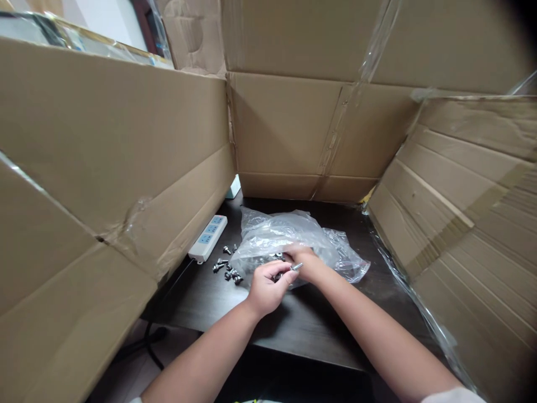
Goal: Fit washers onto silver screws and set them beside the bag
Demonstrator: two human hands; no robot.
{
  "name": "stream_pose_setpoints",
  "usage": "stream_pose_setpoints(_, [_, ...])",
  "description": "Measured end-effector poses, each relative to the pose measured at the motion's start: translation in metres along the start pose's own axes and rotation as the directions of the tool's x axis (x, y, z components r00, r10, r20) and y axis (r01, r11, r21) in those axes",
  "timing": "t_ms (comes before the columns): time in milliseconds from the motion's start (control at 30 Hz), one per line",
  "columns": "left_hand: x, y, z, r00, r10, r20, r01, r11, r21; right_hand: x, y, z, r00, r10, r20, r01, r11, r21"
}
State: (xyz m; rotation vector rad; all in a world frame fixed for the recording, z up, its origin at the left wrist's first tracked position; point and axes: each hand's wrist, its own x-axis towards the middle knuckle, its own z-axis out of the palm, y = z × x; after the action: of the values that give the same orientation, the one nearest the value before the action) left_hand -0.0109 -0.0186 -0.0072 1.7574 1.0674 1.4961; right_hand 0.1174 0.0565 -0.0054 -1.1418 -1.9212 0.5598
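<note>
My left hand (268,286) is closed, with a metal bolt (297,267) pinched between thumb and finger, its threaded end pointing right. Just behind it, my right hand (302,258) reaches into the mouth of a clear plastic bag (272,228); its fingers are partly hidden by the plastic and the left hand, so their grip does not show. Dark metal hardware can be seen inside the bag near both hands. To the left of the bag, several loose bolts (227,249) lie scattered on the dark table (201,305).
A white power strip (208,239) lies along the left cardboard wall (104,168). Cardboard also stands at the back (285,129) and right (465,201). Another clear plastic bag (350,257) lies at the right. A black cable (149,338) hangs below the table's front edge.
</note>
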Motion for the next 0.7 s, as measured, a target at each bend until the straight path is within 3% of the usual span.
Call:
stream_pose_setpoints(67, [0.001, -0.001, 0.000, 0.998, -0.058, -0.016, 0.058, 0.998, -0.035, -0.009, 0.002, -0.023, 0.992, 0.005, 0.125, -0.014, 0.998, 0.067])
stream_pose_setpoints(133, [0.003, -0.001, 0.000, 0.988, -0.156, 0.020, 0.157, 0.985, -0.076, -0.020, 0.004, -0.042, 0.984, 0.043, 0.171, -0.074, 0.981, 0.180])
stream_pose_setpoints(233, [0.004, -0.002, 0.000, 0.939, -0.314, 0.138, 0.329, 0.938, -0.105, -0.035, 0.008, -0.054, 0.969, 0.118, 0.218, -0.227, 0.776, 0.589])
stream_pose_setpoints(300, [0.005, -0.003, 0.001, 0.895, -0.399, 0.200, 0.427, 0.896, -0.125, -0.042, 0.011, -0.053, 0.966, 0.135, 0.221, -0.254, 0.660, 0.707])
stream_pose_setpoints(433, [0.006, -0.005, 0.002, 0.832, -0.499, 0.241, 0.545, 0.816, -0.194, -0.046, 0.014, -0.047, 0.960, 0.128, 0.247, -0.273, 0.611, 0.743])
stream_pose_setpoints(600, [0.006, -0.004, 0.002, 0.811, -0.544, 0.216, 0.585, 0.768, -0.260, -0.046, 0.012, -0.049, 0.972, 0.115, 0.205, -0.230, 0.640, 0.733])
stream_pose_setpoints(700, [0.007, -0.003, 0.002, 0.786, -0.561, 0.260, 0.618, 0.712, -0.333, -0.046, 0.011, -0.049, 0.983, 0.102, 0.155, -0.183, 0.672, 0.718])
